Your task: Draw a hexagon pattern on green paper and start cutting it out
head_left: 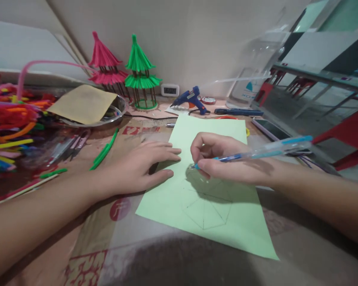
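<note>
A light green sheet of paper lies on the table with a faint polygon of pencil lines drawn on it. My left hand rests flat on the sheet's left edge, fingers stretched out. My right hand is closed around a blue pen, its tip touching the paper near the top of the drawn shape. The pen's barrel points off to the right.
A pink paper pagoda and a green paper pagoda stand at the back. A blue glue gun, a metal bowl under brown paper, a heap of coloured pipe cleaners, green sticks and a phone surround the sheet.
</note>
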A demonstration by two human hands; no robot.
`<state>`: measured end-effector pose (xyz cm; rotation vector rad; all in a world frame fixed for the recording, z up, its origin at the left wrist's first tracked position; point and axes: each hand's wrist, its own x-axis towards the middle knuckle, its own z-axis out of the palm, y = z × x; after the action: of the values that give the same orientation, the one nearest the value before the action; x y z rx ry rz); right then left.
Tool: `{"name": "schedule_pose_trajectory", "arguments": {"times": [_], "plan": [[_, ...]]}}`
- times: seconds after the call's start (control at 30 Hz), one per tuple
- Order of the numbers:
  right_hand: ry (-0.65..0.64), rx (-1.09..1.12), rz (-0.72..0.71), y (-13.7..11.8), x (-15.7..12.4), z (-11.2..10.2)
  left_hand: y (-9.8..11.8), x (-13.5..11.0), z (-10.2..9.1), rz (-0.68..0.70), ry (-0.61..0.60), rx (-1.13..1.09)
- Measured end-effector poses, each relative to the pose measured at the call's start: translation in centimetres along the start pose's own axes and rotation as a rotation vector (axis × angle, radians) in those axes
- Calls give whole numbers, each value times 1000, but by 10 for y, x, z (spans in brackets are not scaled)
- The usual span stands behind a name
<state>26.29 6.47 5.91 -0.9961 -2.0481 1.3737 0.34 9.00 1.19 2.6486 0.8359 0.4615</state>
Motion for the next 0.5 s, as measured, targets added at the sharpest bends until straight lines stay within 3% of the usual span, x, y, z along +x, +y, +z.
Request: {"name": "schedule_pose_trajectory", "arguments": {"times": [0.2, 0.33, 0.5], "plan": [[167, -1, 6, 31, 12, 10, -1, 2, 1, 12, 9, -17], [235, -203, -147, 31, 11, 14, 0, 4, 1, -2, 40, -68], [233, -283, -135, 29, 10, 16, 2, 5, 1, -32, 55, -123]]}}
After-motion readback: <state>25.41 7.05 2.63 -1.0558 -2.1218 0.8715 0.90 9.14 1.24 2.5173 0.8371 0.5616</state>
